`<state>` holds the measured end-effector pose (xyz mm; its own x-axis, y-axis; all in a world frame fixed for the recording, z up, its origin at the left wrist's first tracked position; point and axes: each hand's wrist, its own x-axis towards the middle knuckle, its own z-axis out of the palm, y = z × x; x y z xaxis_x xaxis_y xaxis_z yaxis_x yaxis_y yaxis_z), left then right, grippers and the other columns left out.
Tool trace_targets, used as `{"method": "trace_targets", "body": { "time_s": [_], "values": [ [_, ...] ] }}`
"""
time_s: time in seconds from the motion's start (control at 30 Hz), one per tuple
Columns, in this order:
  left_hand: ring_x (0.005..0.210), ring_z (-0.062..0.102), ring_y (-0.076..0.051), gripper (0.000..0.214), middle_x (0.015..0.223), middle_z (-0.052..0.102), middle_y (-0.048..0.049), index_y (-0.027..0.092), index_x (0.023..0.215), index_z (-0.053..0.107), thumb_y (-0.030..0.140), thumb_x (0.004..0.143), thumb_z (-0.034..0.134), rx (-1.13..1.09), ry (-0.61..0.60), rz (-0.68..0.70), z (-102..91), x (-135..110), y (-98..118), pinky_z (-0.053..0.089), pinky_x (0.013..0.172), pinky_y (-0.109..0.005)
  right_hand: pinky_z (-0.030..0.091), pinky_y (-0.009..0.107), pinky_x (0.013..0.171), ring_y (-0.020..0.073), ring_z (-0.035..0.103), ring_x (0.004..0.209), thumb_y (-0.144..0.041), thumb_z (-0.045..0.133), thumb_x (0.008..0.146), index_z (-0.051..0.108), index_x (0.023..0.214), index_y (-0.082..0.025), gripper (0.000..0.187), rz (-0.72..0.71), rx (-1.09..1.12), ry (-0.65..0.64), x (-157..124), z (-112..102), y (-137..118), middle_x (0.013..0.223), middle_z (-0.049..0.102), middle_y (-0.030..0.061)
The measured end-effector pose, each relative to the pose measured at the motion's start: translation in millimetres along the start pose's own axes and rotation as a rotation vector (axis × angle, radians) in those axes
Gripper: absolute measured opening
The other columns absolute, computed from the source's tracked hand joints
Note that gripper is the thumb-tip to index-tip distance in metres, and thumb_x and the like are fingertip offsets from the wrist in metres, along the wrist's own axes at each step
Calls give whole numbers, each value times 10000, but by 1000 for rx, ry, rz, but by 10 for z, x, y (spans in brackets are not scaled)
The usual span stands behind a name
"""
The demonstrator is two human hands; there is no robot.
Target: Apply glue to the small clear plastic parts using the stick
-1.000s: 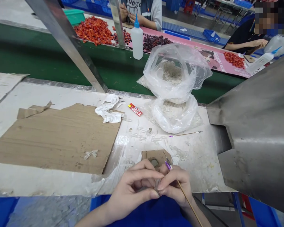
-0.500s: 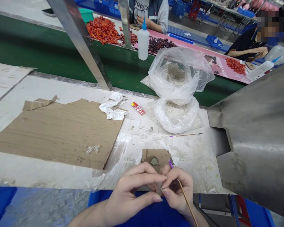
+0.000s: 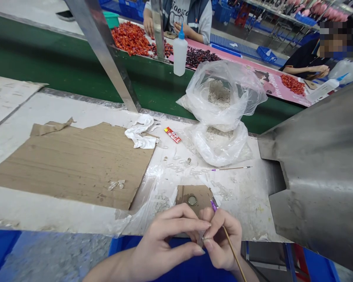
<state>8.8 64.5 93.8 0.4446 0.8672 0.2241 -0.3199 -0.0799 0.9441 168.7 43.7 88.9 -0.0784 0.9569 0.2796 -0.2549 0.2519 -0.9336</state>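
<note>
My left hand [image 3: 173,235] pinches a small clear piece [image 3: 200,237] between thumb and fingers, at the table's near edge. Meeting it from the right, my right hand [image 3: 223,239] is closed, its thumb and index fingertip against the same piece. A thin paintbrush [image 3: 230,243] with a purple ferrule rests in my right hand, its bristles pointing up and away from me. Just beyond the fingers, a bottle cap [image 3: 191,200] lies on a small cardboard piece [image 3: 182,192]. The fingers partly hide the clear piece, so its exact shape cannot be made out.
A second brush [image 3: 232,169] lies beyond, near scattered clear pieces [image 3: 176,167]. Plastic bags [image 3: 223,147] of pale pieces stand behind. Cardboard [image 3: 85,164] and crumpled tissue [image 3: 141,133] lie left. A metal panel [image 3: 320,168] rises at right. Two people sit across the green barrier [image 3: 61,58].
Both my hands stay together on the clear piece, with only slight finger shifts. Across the barrier, a co-worker's hand now shows beside the red pieces.
</note>
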Motion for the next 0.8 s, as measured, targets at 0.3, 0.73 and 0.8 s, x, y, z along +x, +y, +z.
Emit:
{"method": "trace_targets", "body": {
  "time_s": [0.3,0.73,0.8],
  "values": [
    [743,737,-127,325,869,717,-24,351,1309,768,329,986,744,128,-15,86,-30,-4,0,646,728,-184,350,246,473,111,396,487,-355,693,958,567,793,-256,231,-22,-31,15,-38,-22,38,620,432,-67],
    [774,714,-144,349,906,677,-41,325,1411,687,281,1089,557,210,-60,153,-20,35,0,637,713,-218,361,262,480,122,436,477,-324,668,962,542,781,-260,229,-53,-105,6,-6,-51,57,604,443,-66],
    [767,712,-147,337,906,683,-50,313,1387,706,271,1092,548,220,-58,149,-19,48,2,633,694,-217,352,256,471,120,413,474,-304,652,962,547,785,-263,210,-63,-117,3,5,-52,54,598,431,-69]
  ]
}}
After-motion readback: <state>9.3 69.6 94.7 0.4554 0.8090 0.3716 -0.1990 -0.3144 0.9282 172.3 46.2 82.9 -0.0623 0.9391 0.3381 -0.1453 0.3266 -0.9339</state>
